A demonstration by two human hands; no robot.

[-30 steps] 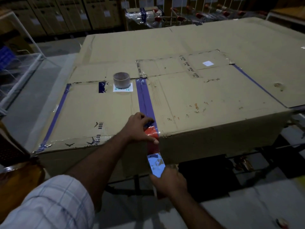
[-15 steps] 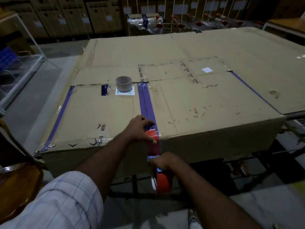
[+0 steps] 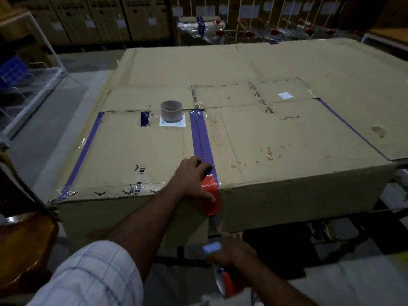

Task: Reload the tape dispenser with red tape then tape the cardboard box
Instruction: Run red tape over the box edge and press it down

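A big cardboard box (image 3: pixel 276 138) fills the view, its top seam covered by a blue tape strip (image 3: pixel 199 138). A short strip of red tape (image 3: pixel 210 200) lies over the box's near top edge and down its front. My left hand (image 3: pixel 192 177) presses flat on that strip at the edge. Lower down, in front of the box, my right hand (image 3: pixel 234 256) grips the tape dispenser (image 3: pixel 225 281), which carries a red roll. The strip's lower end stops above the dispenser.
A used tape core (image 3: pixel 171 110) stands on a white label on the box top. A clear plastic bin (image 3: pixel 26 85) sits on the floor to the left, a brown chair (image 3: pixel 24 246) at my near left. Stacked cartons and carts line the back.
My right hand has pulled the dispenser down and away from the box front, and the red strip now ends free of it. My left hand has stayed on the tape.
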